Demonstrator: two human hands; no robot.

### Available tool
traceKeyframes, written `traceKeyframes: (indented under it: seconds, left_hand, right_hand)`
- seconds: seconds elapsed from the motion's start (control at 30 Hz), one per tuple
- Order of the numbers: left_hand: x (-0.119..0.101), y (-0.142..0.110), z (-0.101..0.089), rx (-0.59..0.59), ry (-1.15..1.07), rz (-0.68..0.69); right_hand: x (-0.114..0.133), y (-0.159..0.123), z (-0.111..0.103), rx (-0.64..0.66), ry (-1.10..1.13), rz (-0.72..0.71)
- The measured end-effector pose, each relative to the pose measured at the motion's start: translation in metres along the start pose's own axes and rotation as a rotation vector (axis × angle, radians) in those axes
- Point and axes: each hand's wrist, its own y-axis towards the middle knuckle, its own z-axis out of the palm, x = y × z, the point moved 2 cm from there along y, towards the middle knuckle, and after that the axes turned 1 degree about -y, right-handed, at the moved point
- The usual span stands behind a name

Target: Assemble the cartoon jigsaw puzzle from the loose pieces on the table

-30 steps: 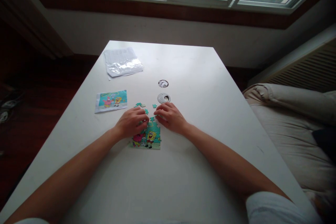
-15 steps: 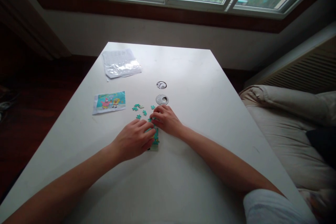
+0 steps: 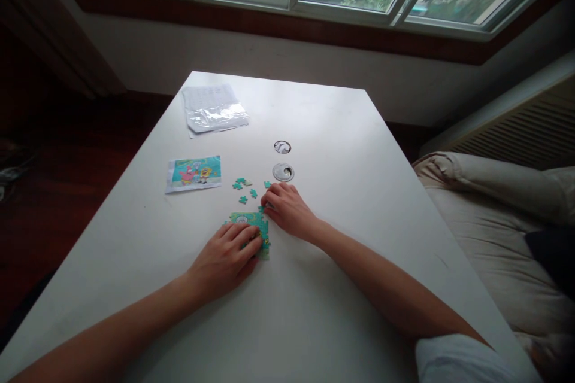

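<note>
On the white table lies a joined section of a jigsaw puzzle, mostly green, with a little yellow. My left hand rests palm down over much of it, fingers stretched out, hiding its lower left part. Just past its upper right corner, my right hand pinches a small teal puzzle piece between thumb and fingertips; the fingers cover part of that piece. Several loose puzzle pieces are scattered beyond the joined section, and a single one sits by my right fingers.
A cartoon picture sheet lies to the left. Farther back are papers in a clear plastic sleeve. Two round holes or fittings are set in the tabletop. A beige padded seat stands at the right, windows beyond.
My left hand has slid down and left, uncovering the puzzle's upper part. My right hand stays near the puzzle's corner with the piece. The whole view has shifted slightly.
</note>
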Motion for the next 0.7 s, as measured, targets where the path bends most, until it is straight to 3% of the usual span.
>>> traceKeyframes:
  seconds: [0.3, 0.57, 0.7]
  left_hand:
    - [0.0, 0.0023, 0.0036, -0.041, 0.001, -0.025]
    - [0.0038, 0.0005, 0.007, -0.035, 0.018, -0.028]
    - [0.0036, 0.0011, 0.0054, -0.022, 0.016, -0.021]
  right_hand:
    - [-0.001, -0.0021, -0.0015, -0.015, 0.091, 0.01]
    - [-0.0025, 0.0007, 0.0002, -0.06, 0.384, 0.032]
    - [-0.0048, 0.0003, 0.0011, -0.064, 0.417, 0.064]
